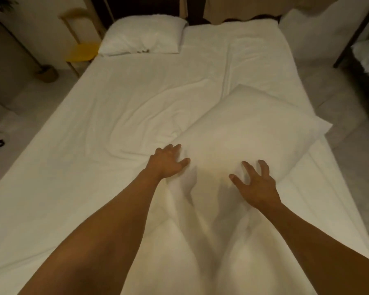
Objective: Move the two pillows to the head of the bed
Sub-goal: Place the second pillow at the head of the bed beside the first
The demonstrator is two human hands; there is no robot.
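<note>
One white pillow (144,36) lies flat at the head of the bed (73,133), on its left side. A second white pillow (249,133) lies slanted on the right half of the white sheet, one corner jutting past the right edge. My left hand (165,161) rests on this pillow's near left edge with fingers spread. My right hand (257,185) hovers at the pillow's near end, fingers apart and curled, holding nothing. The head's right side is bare sheet.
A wooden chair with a yellow seat (81,51) stands left of the bed's head. A tan headboard cloth (243,9) hangs behind. A dark metal frame (354,37) and another white bedding pile stand at the right. The floor runs along both sides.
</note>
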